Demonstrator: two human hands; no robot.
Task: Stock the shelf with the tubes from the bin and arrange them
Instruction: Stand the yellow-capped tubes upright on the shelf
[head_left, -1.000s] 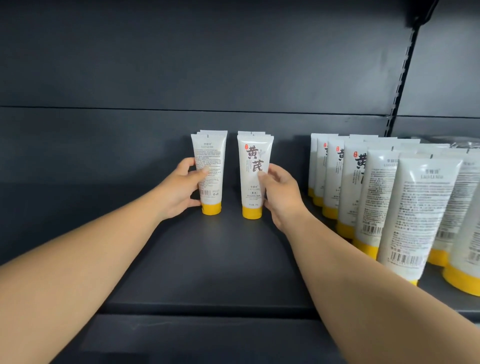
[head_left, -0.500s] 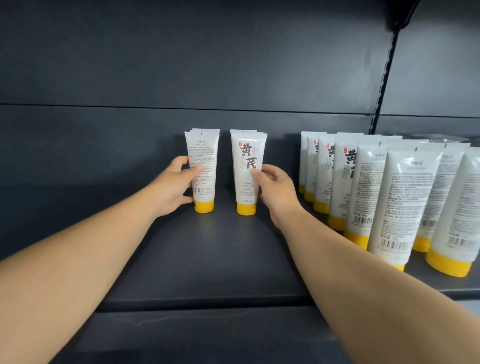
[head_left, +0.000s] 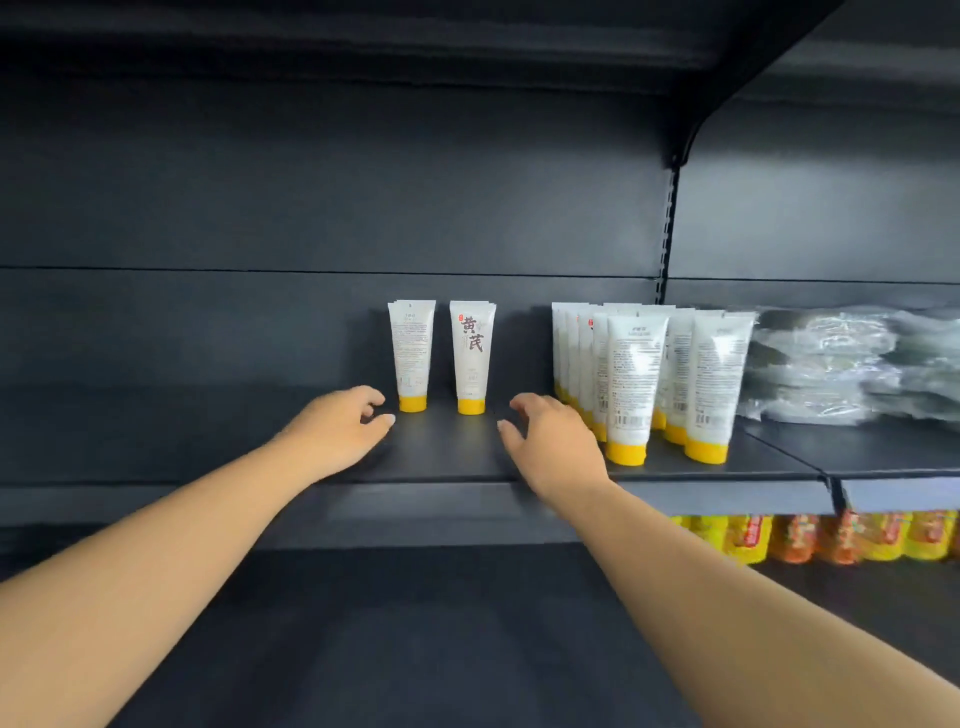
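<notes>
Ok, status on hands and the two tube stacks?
Left hand open, empty. Right hand open, empty. Left tube stack and right tube stack upright on shelf, untouched. Nothing in the way.

Bare dark metal shelf (head_left: 208, 441) lies left of two upright white yellow-capped tubes (head_left: 412, 356); a crowded tube cluster (head_left: 649, 374) blocks the right
</notes>
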